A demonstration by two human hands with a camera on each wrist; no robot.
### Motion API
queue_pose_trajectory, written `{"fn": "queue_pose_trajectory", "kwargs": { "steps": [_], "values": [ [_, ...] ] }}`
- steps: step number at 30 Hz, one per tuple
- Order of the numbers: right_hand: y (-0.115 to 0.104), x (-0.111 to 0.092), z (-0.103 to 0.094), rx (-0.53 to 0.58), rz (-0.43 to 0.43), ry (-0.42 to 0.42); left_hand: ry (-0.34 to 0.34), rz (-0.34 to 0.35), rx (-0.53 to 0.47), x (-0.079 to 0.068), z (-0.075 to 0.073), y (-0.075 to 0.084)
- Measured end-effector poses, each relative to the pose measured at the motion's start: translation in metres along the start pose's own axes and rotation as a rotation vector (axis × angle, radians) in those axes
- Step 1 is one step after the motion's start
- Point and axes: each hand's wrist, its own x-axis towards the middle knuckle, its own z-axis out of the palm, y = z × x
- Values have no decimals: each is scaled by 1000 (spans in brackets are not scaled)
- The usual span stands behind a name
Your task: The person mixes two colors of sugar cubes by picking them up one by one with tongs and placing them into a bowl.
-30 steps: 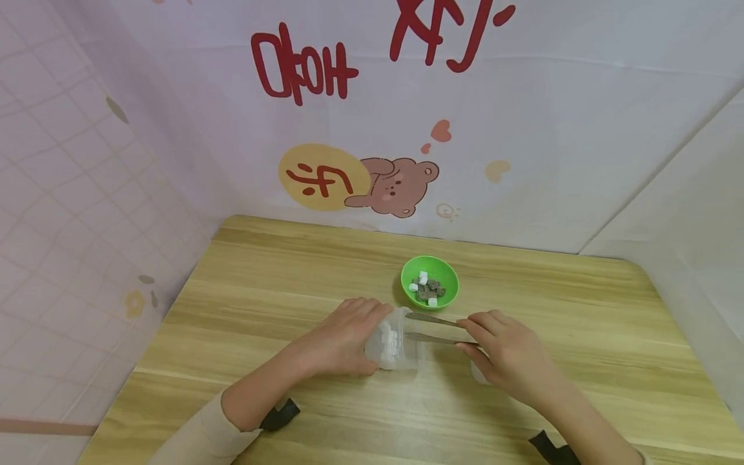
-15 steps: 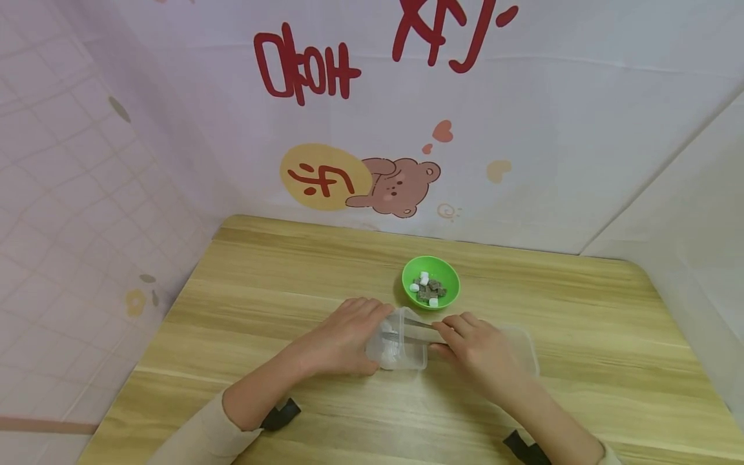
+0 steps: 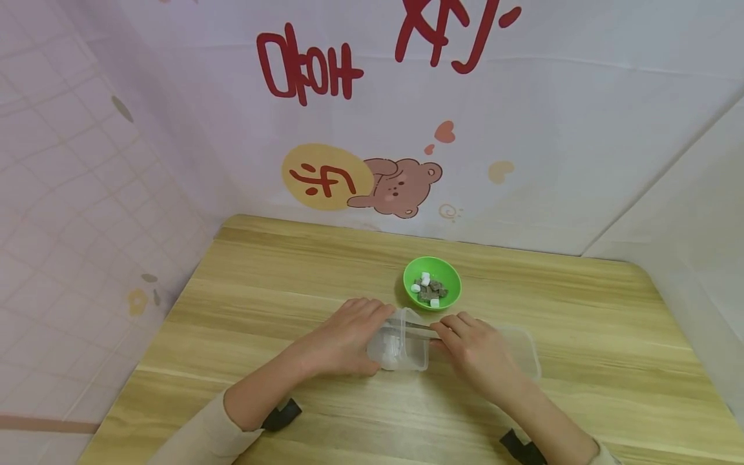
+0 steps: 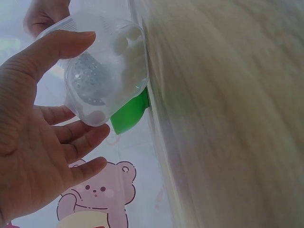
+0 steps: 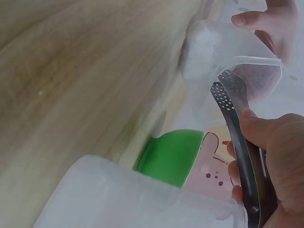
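My left hand [image 3: 349,336] grips a clear plastic container [image 3: 415,354] from its closed end, thumb on one side and fingers on the other. The container is tipped, its mouth turned towards my right hand [image 3: 473,352]. White pieces lie inside it, seen blurrily through the wall. My right hand pinches metal tongs [image 5: 237,128], whose perforated tips are inside the container. Through the container's base, the left wrist view shows one perforated tip [image 4: 88,78]. Whether the tongs grasp a piece cannot be made out. Just beyond the container stands a green bowl [image 3: 446,270] with white and brown pieces.
Partly behind my right hand, a translucent plastic box or lid [image 3: 526,349] lies on the wooden table [image 3: 279,271]. A printed white cloth wall [image 3: 546,135] rises at the table's back, with more cloth at both sides.
My right hand has moved left, bringing the tongs' tips from the container's mouth deep inside it. The tongs' arms are closer together. My left hand keeps its place on the container.
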Motion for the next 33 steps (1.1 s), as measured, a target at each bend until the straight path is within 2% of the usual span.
{"fn": "queue_pose_trajectory", "kwargs": {
  "steps": [8,15,20,27,33],
  "values": [
    [5,-11,-14,6,51,14,-5,-9,-5,-1,1,0],
    [14,-19,-32,42,54,82,-8,-18,-10,0,0,1],
    [19,-19,-43,42,44,140,-2,-13,-17,0,0,1],
    [33,-14,-54,40,81,121,-2,-12,-19,0,0,1],
    [49,-8,-56,11,96,130,-7,-18,-32,-1,-1,1]
  ]
}}
